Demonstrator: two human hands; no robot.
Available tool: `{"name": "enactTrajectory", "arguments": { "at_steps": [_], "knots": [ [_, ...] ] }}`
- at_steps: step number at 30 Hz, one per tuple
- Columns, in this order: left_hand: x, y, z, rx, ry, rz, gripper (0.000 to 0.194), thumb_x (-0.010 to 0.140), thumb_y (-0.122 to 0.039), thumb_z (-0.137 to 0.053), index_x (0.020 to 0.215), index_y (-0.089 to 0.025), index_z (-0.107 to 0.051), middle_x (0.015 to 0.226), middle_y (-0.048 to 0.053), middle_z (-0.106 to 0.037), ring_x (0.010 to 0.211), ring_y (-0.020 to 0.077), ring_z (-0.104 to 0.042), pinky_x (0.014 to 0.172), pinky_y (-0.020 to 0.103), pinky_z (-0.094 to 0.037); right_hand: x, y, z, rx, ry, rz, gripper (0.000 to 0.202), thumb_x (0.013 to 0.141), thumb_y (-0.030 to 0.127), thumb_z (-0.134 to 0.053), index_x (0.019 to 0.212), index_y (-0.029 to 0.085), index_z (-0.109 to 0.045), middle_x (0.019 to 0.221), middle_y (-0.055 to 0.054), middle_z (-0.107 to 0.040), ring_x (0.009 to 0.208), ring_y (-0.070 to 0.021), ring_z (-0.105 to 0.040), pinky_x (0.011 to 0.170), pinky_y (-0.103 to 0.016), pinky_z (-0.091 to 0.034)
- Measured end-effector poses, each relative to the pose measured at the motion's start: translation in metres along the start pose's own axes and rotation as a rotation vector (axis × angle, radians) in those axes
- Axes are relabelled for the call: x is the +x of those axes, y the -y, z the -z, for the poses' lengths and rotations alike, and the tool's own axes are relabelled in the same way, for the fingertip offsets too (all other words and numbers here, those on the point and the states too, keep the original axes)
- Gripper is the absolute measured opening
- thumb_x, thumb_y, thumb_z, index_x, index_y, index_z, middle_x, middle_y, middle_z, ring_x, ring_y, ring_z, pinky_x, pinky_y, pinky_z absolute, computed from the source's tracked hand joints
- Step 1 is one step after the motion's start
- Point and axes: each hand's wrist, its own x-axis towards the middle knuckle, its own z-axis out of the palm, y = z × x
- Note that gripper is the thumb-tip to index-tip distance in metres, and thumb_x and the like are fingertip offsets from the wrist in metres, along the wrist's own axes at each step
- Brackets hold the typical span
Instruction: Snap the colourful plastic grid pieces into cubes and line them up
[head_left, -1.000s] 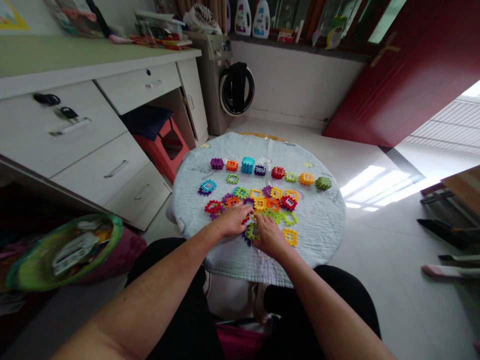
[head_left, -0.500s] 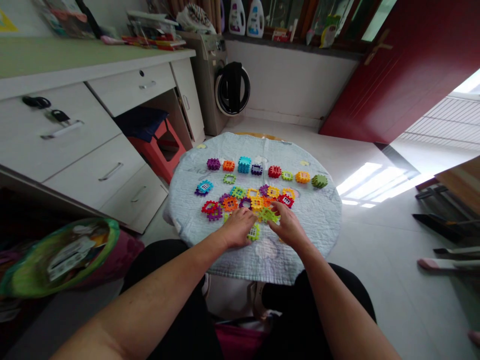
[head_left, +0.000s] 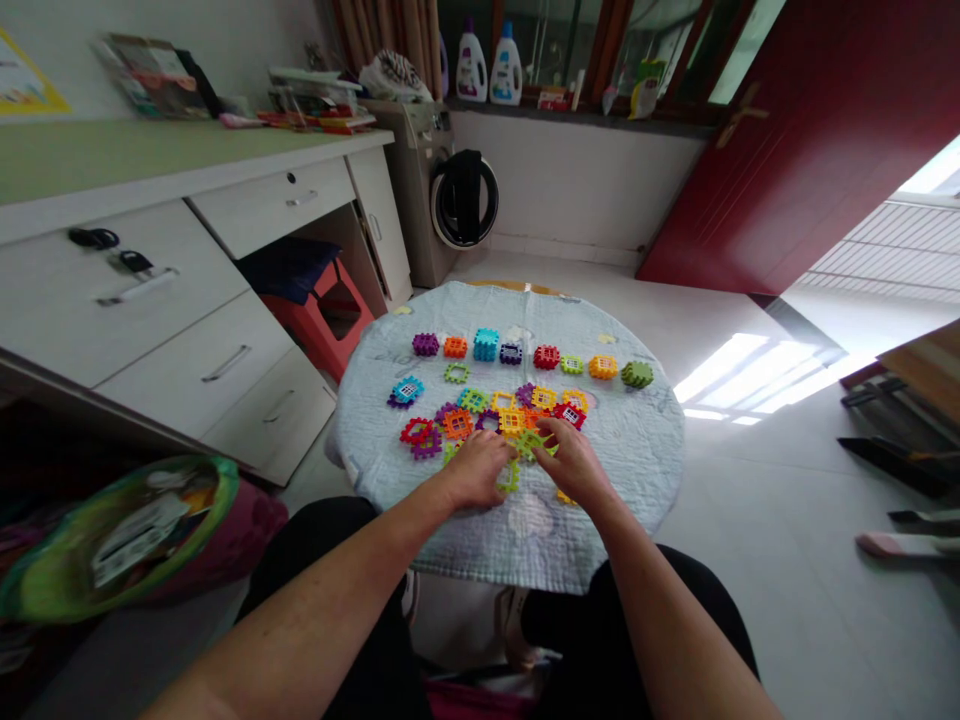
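Note:
My left hand (head_left: pixel 480 468) is closed at the near side of the pile, its fingers on the edge of a lime-green building block (head_left: pixel 510 478). Just to the right, my right hand (head_left: pixel 568 455) has thumb and fingers around another lime-green building block (head_left: pixel 529 445). Flat square blocks with notched edges lie loosely in front of both hands, among them a yellow one (head_left: pixel 512 421), an orange one (head_left: pixel 457 425) and a dark red one (head_left: pixel 570 414). Part of a yellow piece (head_left: pixel 566 497) shows beneath my right wrist. My fingers partly cover the green pieces.
Along the far side of the cloth-covered round table (head_left: pixel 622 470) stands a row of stacks by colour, including a turquoise stack (head_left: pixel 486 344) and an olive-green stack (head_left: pixel 637 374). A lined bin (head_left: pixel 225 500) is at left, a red stool (head_left: pixel 330 310) under the desk.
The view has tilted up slightly, so everything sits lower. My hands stay over the same pieces; the green piece at my left fingers shows a different angle.

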Motion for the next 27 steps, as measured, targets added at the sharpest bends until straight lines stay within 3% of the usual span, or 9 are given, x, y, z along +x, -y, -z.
{"name": "enactTrajectory", "arguments": {
  "at_steps": [5, 9, 11, 18, 27],
  "knots": [
    [0.000, 0.010, 0.021, -0.242, -0.118, 0.074, 0.051, 0.064, -0.027, -0.070, 0.114, -0.019, -0.057, 0.113, 0.008, -0.062, 0.105, 0.0251, -0.056, 0.095, 0.038, -0.043, 0.001, 0.003, 0.006, 0.024, 0.060, 0.030, 0.030, 0.075, 0.018, -0.061, 0.105, 0.018, -0.058, 0.097, -0.006, -0.063, 0.082, -0.0158, -0.059, 0.078, -0.033, -0.048],
    [0.000, 0.011, 0.026, -0.414, -0.168, 0.129, 0.064, 0.063, -0.025, -0.071, 0.123, -0.020, -0.049, 0.116, 0.008, -0.061, 0.103, 0.0224, -0.060, 0.090, 0.034, -0.047, -0.002, 0.011, 0.004, 0.049, 0.226, 0.176, 0.062, 0.068, 0.023, -0.070, 0.126, 0.019, -0.049, 0.123, -0.012, -0.056, 0.113, -0.0235, -0.053, 0.095, -0.041, -0.042],
    [0.001, 0.010, 0.023, -0.443, -0.149, 0.139, 0.069, 0.061, -0.026, -0.073, 0.125, -0.020, -0.047, 0.114, 0.008, -0.063, 0.100, 0.0226, -0.062, 0.087, 0.034, -0.049, -0.003, 0.013, -0.001, 0.053, 0.286, 0.223, 0.070, 0.067, 0.023, -0.071, 0.131, 0.019, -0.045, 0.129, -0.012, -0.053, 0.118, -0.0243, -0.050, 0.099, -0.042, -0.039],
    [0.006, 0.012, 0.010, -0.429, -0.061, 0.068, 0.072, 0.062, -0.028, -0.073, 0.127, -0.019, -0.043, 0.116, 0.011, -0.064, 0.104, 0.0253, -0.062, 0.089, 0.036, -0.048, -0.001, 0.008, -0.015, -0.022, 0.342, 0.218, 0.059, 0.066, 0.020, -0.073, 0.121, 0.015, -0.053, 0.115, -0.011, -0.062, 0.101, -0.0219, -0.058, 0.086, -0.034, -0.045],
    [0.007, 0.014, 0.011, -0.357, -0.021, 0.021, 0.075, 0.065, -0.034, -0.073, 0.131, -0.019, -0.040, 0.114, 0.010, -0.065, 0.101, 0.0253, -0.063, 0.087, 0.035, -0.047, -0.002, 0.010, -0.010, -0.125, 0.354, 0.164, 0.044, 0.068, 0.017, -0.070, 0.110, 0.016, -0.056, 0.100, -0.008, -0.064, 0.088, -0.0190, -0.058, 0.078, -0.030, -0.044]
  ]
}}
